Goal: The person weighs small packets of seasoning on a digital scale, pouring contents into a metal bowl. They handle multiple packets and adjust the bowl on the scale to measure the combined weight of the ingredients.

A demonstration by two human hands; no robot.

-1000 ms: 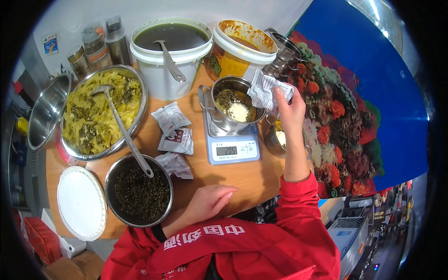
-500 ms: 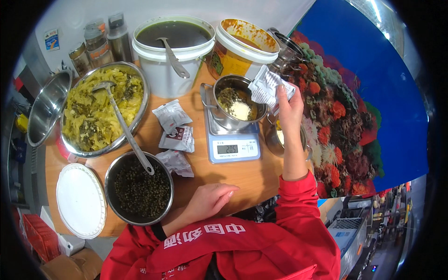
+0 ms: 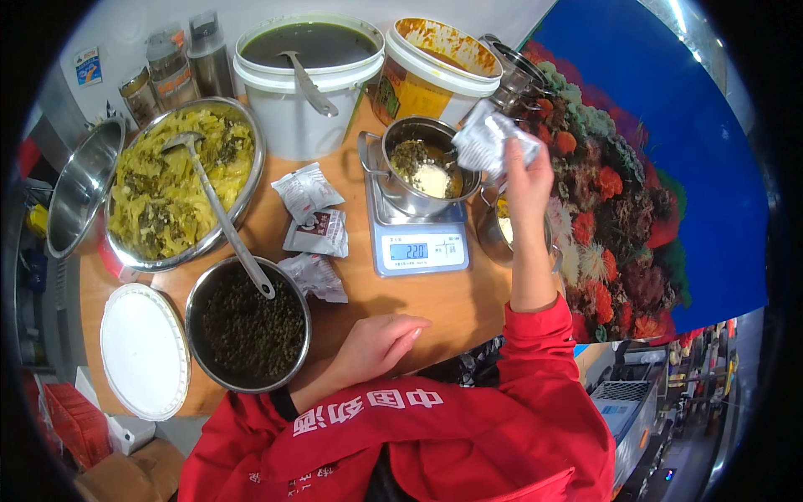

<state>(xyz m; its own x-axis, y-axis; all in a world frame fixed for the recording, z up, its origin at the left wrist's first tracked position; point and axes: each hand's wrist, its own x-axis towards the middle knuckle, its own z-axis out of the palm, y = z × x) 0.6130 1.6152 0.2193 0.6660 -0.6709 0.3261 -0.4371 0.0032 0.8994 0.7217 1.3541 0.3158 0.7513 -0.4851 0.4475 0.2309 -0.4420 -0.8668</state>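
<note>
The right hand (image 3: 525,177) had its grip clamped on a small white sachet (image 3: 492,138), fingers pinched around its lower end. The sachet was held up in the air, tilted, its long axis running from the hand up and to the left, its far end pointing down over the steel pot (image 3: 427,171) on the digital scale (image 3: 416,238). Inside the pot lay dark greens and a heap of white powder. Whether the sachet's mouth was torn open was hard to make out; it looked crumpled.

The left hand (image 3: 381,343) rested palm down on the wooden table (image 3: 452,301), fingers loosely together, holding nothing, just beside the steel bowl of dark greens (image 3: 248,330). Three more sachets (image 3: 314,230) lay on the table between that bowl and the scale. A ladle (image 3: 219,209) reached from the big basin of yellow pickled vegetables (image 3: 180,188) into the dark bowl. Behind stood a white bucket of dark liquid (image 3: 308,79). A second small pot (image 3: 493,230) was half hidden behind the right forearm.
</note>
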